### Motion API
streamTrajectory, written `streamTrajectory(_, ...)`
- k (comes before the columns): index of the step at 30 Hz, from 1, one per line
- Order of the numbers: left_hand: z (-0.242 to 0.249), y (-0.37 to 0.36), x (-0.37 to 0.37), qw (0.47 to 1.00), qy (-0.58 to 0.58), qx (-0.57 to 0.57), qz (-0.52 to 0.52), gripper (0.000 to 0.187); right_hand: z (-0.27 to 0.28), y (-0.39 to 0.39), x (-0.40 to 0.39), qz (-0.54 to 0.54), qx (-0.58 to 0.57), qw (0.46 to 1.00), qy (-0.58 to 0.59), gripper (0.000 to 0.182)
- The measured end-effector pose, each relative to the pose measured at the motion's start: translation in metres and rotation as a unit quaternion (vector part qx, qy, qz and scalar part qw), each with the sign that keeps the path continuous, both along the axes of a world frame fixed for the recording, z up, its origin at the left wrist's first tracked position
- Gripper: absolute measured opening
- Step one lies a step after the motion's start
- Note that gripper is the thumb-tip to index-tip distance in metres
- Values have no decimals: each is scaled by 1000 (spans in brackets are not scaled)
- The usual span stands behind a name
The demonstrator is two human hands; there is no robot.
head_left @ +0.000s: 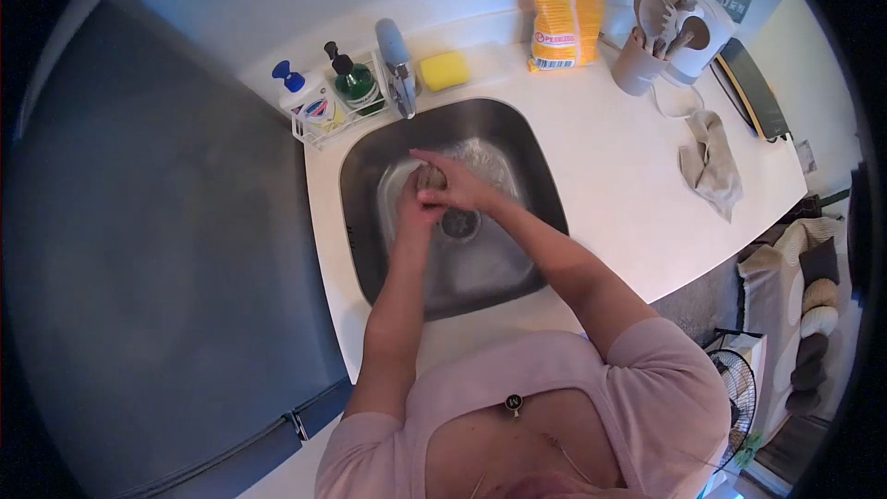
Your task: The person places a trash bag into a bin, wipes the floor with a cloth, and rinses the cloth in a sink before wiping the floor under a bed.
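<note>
Both hands meet over the stainless steel sink, below the tap. My left hand is closed, its fingers curled upward. From the right, my right hand lies across it with the index finger stretched out and the thumb pressed against the left hand. Between them shows a small rounded brownish patch; I cannot tell whether it is a held thing or curled fingers. Water splashes on the basin floor beside my right hand, near the drain.
A wire caddy with a white pump bottle and a green one stands left of the tap. A yellow sponge, a yellow bag, a utensil holder and a cloth are on the counter.
</note>
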State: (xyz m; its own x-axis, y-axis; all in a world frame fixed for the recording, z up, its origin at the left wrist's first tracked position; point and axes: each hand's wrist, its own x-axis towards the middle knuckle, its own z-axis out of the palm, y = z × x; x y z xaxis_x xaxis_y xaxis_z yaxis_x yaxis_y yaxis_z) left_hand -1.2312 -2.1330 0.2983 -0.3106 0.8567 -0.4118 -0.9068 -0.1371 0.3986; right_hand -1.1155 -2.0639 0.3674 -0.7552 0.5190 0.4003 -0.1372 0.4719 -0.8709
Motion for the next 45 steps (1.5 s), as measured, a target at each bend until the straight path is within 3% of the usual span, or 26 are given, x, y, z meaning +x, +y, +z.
streamTrajectory(4, 12, 5, 33, 989, -77, 49, 115, 22, 9, -19, 11, -10, 28, 999, -14, 44)
streamTrajectory(7, 89, -4, 69, 968, 90, -64, 224, 16, 26, -25, 15, -109, -253, 960, 44, 38)
streamTrajectory(8, 94, -6, 75, 941, 224, -53, 249, 12, 31, -27, 15, -85, -355, 926, 92, 36)
streamTrajectory(10, 101, -9, 85, 833, 476, -28, 282, 6, 39, -28, 13, -36, -541, 819, 185, 31)
streamTrajectory(12, 110, -21, 89, 677, 683, 6, 273, 9, 46, -25, 21, 51, -579, 800, 145, 31)
streamTrajectory(14, 112, -32, 85, 529, 810, 90, 235, 10, 37, -10, 23, 205, -612, 756, 111, 31)
streamTrajectory(16, 104, -40, 80, 460, 858, 145, 177, 13, 22, 7, 24, 415, -615, 666, 73, 33)
streamTrajectory(17, 98, -41, 78, 423, 877, 174, 149, 17, 18, 6, 25, 332, -609, 720, 30, 33)
streamTrajectory(19, 85, -40, 74, 496, 846, 109, 165, 11, 21, -2, 23, 157, -575, 801, -61, 35)
streamTrajectory(20, 79, -38, 71, 530, 826, 76, 176, 9, 24, -4, 23, 64, -452, 884, -98, 33)
streamTrajectory(22, 42, -26, 59, 795, 591, -43, 128, 12, 33, -3, 21, -122, -163, 966, -160, 30)
streamTrajectory(23, 32, -25, 53, 887, 440, -100, 93, 16, 41, -7, 24, -110, -76, 977, -164, 28)
streamTrajectory(25, 72, -38, 52, 975, 197, -80, -64, 23, 56, -25, 36, -84, 96, 977, -169, 27)
streamTrajectory(26, 87, -44, 49, 985, 68, -70, -143, 27, 55, -33, 39, -72, 166, 972, -148, 25)
streamTrajectory(29, 80, -38, 29, 970, -27, 73, -229, 31, 52, -53, 44, -51, 302, 950, -56, 22)
streamTrajectory(31, 65, -17, 24, 972, 31, 108, -204, 35, 58, -62, 44, -55, 300, 951, 44, 21)
streamTrajectory(32, 57, -10, 23, 972, 60, 125, -191, 37, 61, -67, 46, -102, 156, 980, 65, 22)
streamTrajectory(34, 93, -8, 59, 976, 210, 51, 37, 27, 65, -73, 47, -185, -141, 967, 106, 24)
streamTrajectory(35, 114, -10, 77, 948, 280, 13, 152, 23, 63, -68, 44, -179, -224, 945, 155, 23)
streamTrajectory(37, 136, -16, 96, 815, 533, -33, 225, 17, 59, -52, 41, -161, -382, 876, 248, 22)
streamTrajectory(38, 147, -22, 103, 720, 644, -54, 254, 14, 59, -48, 43, -108, -454, 849, 248, 23)
streamTrajectory(39, 157, -31, 109, 697, 680, -16, 227, 14, 60, -44, 46, -55, -522, 815, 247, 25)
streamTrajectory(40, 153, -34, 107, 629, 747, 25, 214, 15, 60, -41, 50, -3, -586, 773, 243, 26)
streamTrajectory(42, 138, -39, 104, 477, 854, 104, 178, 19, 51, -25, 54, 117, -600, 775, 161, 26)
streamTrajectory(43, 138, -39, 104, 473, 835, 210, 187, 19, 48, -16, 55, 175, -603, 769, 118, 26)
streamTrajectory(45, 133, -40, 105, 393, 862, 265, 180, 15, 49, -10, 58, 243, -591, 769, 25, 25)
